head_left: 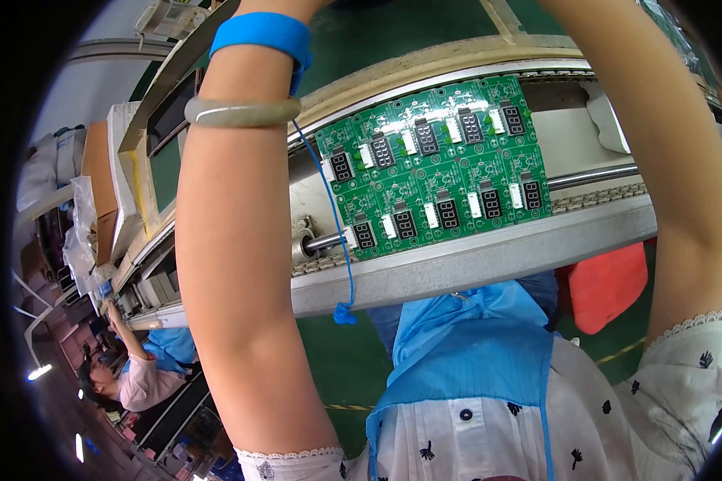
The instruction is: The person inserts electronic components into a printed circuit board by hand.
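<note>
Both my forearms rise past the top edge of the picture, so neither hand shows. My left forearm [233,240] wears a blue wrist strap [261,34] and a pale green bangle [241,112]. A thin blue cord [337,216] hangs from the strap across the conveyor. My right forearm [666,160] runs up the right side. Between the arms a green circuit board panel [437,164], with several small black displays and white connectors, lies on the conveyor rails [473,260].
A grey metal conveyor frame crosses the view, with a wooden shelf edge [425,68] behind it. A red-orange object [610,284] sits below the conveyor at the right. Another person [136,377] in pink works at the line at the lower left. My blue apron [465,353] is below.
</note>
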Available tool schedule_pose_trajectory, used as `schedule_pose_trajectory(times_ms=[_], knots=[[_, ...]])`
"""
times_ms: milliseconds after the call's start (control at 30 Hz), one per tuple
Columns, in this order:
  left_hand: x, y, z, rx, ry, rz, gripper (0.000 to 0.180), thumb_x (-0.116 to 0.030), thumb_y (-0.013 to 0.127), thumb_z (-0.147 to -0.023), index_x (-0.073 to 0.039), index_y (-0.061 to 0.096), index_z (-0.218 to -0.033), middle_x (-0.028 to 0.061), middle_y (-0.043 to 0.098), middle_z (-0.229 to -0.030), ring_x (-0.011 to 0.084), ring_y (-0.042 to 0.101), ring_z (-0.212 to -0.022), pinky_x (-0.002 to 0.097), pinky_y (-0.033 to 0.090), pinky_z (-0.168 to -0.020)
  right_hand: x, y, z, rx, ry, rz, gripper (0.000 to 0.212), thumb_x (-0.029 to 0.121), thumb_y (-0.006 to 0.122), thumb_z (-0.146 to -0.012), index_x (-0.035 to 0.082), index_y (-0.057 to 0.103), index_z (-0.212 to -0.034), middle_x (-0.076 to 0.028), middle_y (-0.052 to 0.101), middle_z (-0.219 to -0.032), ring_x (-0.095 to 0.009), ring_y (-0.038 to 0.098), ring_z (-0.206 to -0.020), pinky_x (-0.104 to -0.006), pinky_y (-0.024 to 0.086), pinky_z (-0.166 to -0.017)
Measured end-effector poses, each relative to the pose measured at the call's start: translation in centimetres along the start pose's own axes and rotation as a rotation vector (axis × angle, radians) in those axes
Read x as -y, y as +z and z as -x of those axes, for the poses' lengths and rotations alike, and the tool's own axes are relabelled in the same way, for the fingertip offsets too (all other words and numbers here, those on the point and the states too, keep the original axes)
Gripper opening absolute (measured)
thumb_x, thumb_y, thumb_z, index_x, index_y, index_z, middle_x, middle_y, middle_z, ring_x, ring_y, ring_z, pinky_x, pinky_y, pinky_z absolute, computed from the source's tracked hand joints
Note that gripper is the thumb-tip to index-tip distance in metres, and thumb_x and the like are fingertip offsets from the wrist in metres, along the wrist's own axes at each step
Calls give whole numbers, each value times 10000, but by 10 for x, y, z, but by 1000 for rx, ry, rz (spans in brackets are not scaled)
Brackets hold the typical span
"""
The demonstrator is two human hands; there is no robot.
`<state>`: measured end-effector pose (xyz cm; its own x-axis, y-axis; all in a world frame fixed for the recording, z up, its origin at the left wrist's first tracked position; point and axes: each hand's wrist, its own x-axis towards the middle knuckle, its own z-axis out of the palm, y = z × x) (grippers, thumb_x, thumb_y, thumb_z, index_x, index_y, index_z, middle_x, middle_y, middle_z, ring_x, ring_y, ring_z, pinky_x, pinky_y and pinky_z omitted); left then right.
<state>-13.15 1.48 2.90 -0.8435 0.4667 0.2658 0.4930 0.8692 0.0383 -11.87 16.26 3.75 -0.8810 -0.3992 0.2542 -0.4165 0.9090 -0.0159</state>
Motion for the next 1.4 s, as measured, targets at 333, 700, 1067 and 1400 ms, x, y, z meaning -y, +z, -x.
schedule_pose_trajectory(times_ms=[333, 700, 1067, 1400], knots=[[10, 12, 1, -99, -59, 103, 174, -274, 798, -815, -149, 826, -933, 141, 765, -907, 337, 721, -910, 482, 454, -842, -10, 4, -5, 138, 137, -328, 172, 132, 673, -842, 73, 801, -941, -231, 738, -956, -384, 724, -955, -476, 571, -849], [10, -10, 32, -298, -54, 490, 135, -98, 733, -887, 27, 734, -937, 148, 737, -818, 220, 701, -749, 336, 543, -701, -5, -3, 57, -334, 76, -641, 245, 171, 721, -903, -16, 764, -1056, -172, 761, -898, -241, 743, -867, -349, 569, -764], [-4, -22, 128, -96, -123, 1177, 143, -154, 737, -961, -57, 795, -1047, -1, 747, -969, 105, 654, -933, 270, 472, -865, -38, 16, 208, 41, 430, -1568, 251, 154, 735, -975, 35, 725, -1195, -25, 727, -1082, -63, 602, -922, -215, 484, -836], [5, -17, 172, -31, -224, 1326, 244, -93, 697, -989, 8, 739, -1207, 57, 751, -1137, 105, 669, -1028, 238, 501, -951, -13, 13, 212, -24, 366, -1267, 206, 114, 755, -933, 12, 773, -1112, -75, 768, -1036, -148, 715, -996, -283, 560, -923]])
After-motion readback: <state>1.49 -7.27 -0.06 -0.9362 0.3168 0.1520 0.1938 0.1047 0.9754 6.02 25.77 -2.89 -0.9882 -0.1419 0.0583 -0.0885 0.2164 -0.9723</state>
